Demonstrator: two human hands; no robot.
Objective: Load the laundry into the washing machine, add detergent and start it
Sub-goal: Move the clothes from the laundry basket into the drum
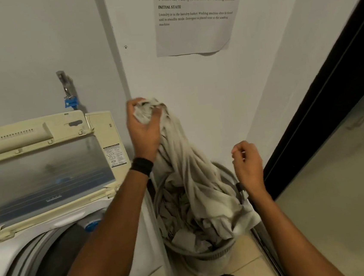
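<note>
Two hands, one basket point(211, 252), one washer point(13, 252) with its lid point(45, 174) up. The left hand point(144, 128) grips a bunched end of a pale cloth point(189, 170), which hangs below the fist into the basket. The right hand point(246, 164) is loosely curled, holding nothing, just beside the cloth.

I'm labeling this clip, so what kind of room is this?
Probably a small home laundry corner. A top-loading washing machine stands with its lid raised, a laundry basket sits beside it, and the left hand lifts a pale cloth.
</note>
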